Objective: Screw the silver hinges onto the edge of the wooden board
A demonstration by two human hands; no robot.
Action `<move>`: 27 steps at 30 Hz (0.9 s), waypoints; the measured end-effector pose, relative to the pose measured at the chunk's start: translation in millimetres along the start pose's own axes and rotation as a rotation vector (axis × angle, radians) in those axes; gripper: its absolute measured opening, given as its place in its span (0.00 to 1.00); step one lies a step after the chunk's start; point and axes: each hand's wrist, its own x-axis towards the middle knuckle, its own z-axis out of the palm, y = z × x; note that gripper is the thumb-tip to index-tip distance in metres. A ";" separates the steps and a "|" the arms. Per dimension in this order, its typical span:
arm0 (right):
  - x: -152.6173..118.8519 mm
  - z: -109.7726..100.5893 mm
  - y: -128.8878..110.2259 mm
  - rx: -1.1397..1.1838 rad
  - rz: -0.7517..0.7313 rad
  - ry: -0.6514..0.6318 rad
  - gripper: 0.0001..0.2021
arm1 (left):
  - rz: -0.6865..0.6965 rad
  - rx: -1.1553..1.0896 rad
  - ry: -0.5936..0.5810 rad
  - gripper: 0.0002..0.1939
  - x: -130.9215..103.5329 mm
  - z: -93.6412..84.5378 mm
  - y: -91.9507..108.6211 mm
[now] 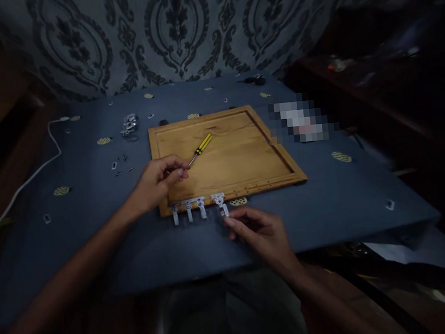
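A framed wooden panel [228,145] lies flat on the cloth-covered table. Along its near edge sit several metal hinges [189,212], their arms sticking out toward me. My right hand [262,231] pinches the arm of the rightmost hinge [220,201], whose plate rests on the panel's edge. Over the panel's left part is my left hand [164,178], thumb and fingers drawn together; anything between them is too small to make out. A yellow-and-black screwdriver [203,144] lies on the panel, its shaft pointing at the left fingertips. Small dark holes show in the near edge to the right.
Left of the panel lie several small screws [119,172] and a pile of metal hinges [130,124]. A white cable [30,180] runs down the table's left side. To the right is a blurred-out item [300,122]. A dark object [255,80] sits at the back.
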 end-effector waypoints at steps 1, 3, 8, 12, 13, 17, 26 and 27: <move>-0.3 0.5 -1.0 -0.007 -0.002 -0.001 0.18 | 0.009 0.010 -0.001 0.15 -0.8 0.2 -1.4; -0.3 1.7 -2.2 -0.020 -0.009 -0.001 0.17 | 0.025 0.033 -0.008 0.15 -2.5 1.4 -3.4; 0.6 3.5 -2.1 -0.033 -0.011 0.000 0.15 | 0.038 0.149 -0.049 0.16 -7.3 8.1 -5.7; -0.9 5.4 -2.3 -0.049 0.003 0.005 0.16 | 0.147 0.242 -0.047 0.14 -12.2 13.8 -10.2; -0.8 6.2 -1.9 -0.052 0.004 0.014 0.17 | 0.164 0.255 -0.053 0.14 -13.1 15.0 -13.2; 2.1 9.9 0.4 -0.043 0.028 0.024 0.21 | 0.253 0.289 -0.010 0.15 -14.6 19.1 -29.3; 4.8 15.9 -0.1 -0.065 -0.036 0.088 0.17 | 0.336 0.378 0.025 0.13 -19.4 22.4 -34.0; 4.3 15.3 -0.5 -0.066 -0.039 0.091 0.16 | 0.329 0.384 0.020 0.14 -19.4 21.9 -31.5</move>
